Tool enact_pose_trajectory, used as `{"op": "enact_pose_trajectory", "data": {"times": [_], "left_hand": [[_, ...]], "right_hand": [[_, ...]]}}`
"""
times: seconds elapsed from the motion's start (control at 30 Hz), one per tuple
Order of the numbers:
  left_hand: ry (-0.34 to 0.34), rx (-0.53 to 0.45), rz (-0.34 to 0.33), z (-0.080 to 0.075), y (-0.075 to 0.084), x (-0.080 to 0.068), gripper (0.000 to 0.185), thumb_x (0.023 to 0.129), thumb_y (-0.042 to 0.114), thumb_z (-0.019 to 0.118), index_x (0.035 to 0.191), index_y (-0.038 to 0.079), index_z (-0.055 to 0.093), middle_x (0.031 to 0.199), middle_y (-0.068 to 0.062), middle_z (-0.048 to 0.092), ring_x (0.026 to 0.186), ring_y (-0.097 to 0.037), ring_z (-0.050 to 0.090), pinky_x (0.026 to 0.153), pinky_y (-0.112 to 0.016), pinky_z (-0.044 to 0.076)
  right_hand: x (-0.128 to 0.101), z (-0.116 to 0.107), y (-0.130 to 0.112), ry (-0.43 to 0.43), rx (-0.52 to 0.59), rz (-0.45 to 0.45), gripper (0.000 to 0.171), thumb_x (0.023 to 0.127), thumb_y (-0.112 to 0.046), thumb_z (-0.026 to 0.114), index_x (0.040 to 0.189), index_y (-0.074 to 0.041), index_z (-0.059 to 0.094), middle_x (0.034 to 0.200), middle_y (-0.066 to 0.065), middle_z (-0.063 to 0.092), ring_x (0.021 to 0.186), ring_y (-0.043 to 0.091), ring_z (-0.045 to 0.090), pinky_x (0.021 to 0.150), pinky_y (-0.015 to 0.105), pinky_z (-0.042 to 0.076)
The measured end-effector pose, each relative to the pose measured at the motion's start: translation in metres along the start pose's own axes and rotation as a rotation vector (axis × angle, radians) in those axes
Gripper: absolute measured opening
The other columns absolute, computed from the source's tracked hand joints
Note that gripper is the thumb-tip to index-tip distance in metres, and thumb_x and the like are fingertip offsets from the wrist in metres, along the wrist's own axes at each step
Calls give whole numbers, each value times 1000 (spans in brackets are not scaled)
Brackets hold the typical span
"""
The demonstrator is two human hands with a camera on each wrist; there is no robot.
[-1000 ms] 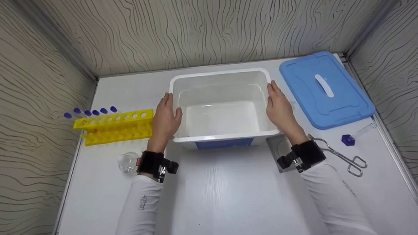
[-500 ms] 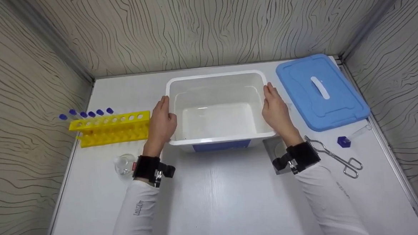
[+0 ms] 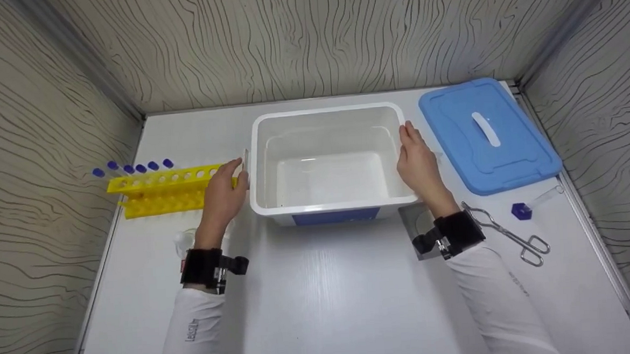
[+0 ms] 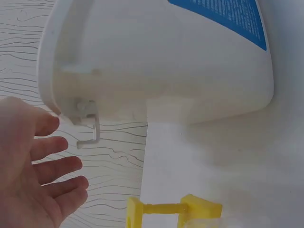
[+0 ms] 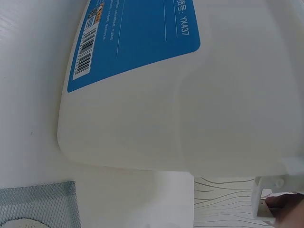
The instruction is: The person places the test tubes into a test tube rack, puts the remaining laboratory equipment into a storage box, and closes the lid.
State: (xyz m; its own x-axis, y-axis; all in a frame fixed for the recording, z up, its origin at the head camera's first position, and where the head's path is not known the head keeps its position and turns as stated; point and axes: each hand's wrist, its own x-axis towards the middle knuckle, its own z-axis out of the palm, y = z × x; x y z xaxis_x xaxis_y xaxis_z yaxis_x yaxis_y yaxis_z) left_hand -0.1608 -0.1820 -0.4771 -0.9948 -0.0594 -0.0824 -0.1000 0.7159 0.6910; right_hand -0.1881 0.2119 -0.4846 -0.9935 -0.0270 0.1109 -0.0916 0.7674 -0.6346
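Observation:
A white plastic storage box with a blue label stands in the middle of the table, its inside bare. My left hand is just left of the box, fingers spread and holding nothing; the left wrist view shows the fingers apart from the box's white side latch, which hangs outward. At the box's right side, my right hand rests with fairly straight fingers along the rim. In the right wrist view, a fingertip touches the right latch; most of that hand is out of view.
A yellow test-tube rack with several blue-capped tubes stands left, a glass vessel before it. Right are the blue lid, metal tongs, a blue-based glass cylinder and wire gauze.
My left hand has come off the box's left side and moved left and nearer, exposing the latch sticking out there. My right hand has stayed at the right side.

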Motion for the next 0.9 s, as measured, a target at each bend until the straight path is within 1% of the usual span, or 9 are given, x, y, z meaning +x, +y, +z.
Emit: {"op": "enact_pose_trajectory", "data": {"times": [0.1, 0.17, 0.3, 0.37, 0.47, 0.67, 0.77, 0.9], "left_hand": [[-12, 9, -46, -4, -10, -4, 53, 103, 38, 44, 149, 12, 44, 154, -14, 45, 142, -32, 44, 120, -50, 35], [-28, 27, -64, -6, -16, -5, 54, 103, 38, 45, 150, 12, 44, 155, -14, 44, 142, -32, 44, 120, -51, 35], [-103, 95, -76, -9, -27, -9, 56, 102, 37, 49, 150, 9, 43, 155, -16, 43, 144, -35, 41, 120, -54, 33], [-142, 133, -70, -12, -31, -11, 57, 101, 37, 50, 149, 8, 43, 154, -17, 44, 144, -37, 40, 120, -55, 32], [-198, 181, -70, -15, -37, -15, 59, 100, 38, 53, 150, 9, 42, 155, -17, 43, 144, -38, 39, 119, -57, 32], [-315, 229, -122, -14, -47, -22, 67, 94, 40, 63, 151, 12, 41, 155, -15, 44, 142, -39, 41, 116, -60, 35], [-338, 249, -130, -10, -52, -24, 69, 91, 36, 68, 150, 10, 43, 153, -18, 46, 140, -40, 43, 115, -60, 36], [-333, 264, -119, -5, -57, -23, 68, 88, 25, 72, 148, 7, 45, 151, -21, 48, 137, -41, 46, 114, -59, 38]], "right_hand": [[0, 0, 0, -3, 3, 2, 50, 101, -2, 34, 150, 8, 31, 162, 25, 24, 148, 48, 25, 122, 57, 25], [-1, 0, 1, -6, 3, 2, 50, 101, -3, 34, 150, 8, 31, 162, 25, 23, 148, 48, 25, 122, 57, 25], [-1, 0, 1, -10, -7, 5, 50, 101, -3, 34, 151, 8, 30, 162, 25, 23, 148, 48, 25, 121, 58, 27], [-1, 0, 1, -11, -11, 3, 50, 101, -3, 34, 151, 8, 30, 162, 25, 23, 147, 48, 25, 121, 58, 26], [-1, 1, 1, -11, -13, 0, 51, 101, -2, 34, 150, 8, 30, 162, 25, 23, 147, 49, 25, 121, 58, 26], [-1, 1, 1, -2, 11, -2, 50, 101, -2, 33, 150, 9, 31, 162, 26, 23, 148, 48, 25, 121, 58, 26], [0, 1, 0, -1, 11, -6, 50, 101, -2, 33, 150, 9, 31, 162, 26, 23, 148, 48, 25, 121, 57, 26], [0, 1, 0, 1, 6, -8, 50, 101, -1, 34, 150, 9, 31, 161, 27, 24, 147, 48, 25, 121, 58, 26]]}}
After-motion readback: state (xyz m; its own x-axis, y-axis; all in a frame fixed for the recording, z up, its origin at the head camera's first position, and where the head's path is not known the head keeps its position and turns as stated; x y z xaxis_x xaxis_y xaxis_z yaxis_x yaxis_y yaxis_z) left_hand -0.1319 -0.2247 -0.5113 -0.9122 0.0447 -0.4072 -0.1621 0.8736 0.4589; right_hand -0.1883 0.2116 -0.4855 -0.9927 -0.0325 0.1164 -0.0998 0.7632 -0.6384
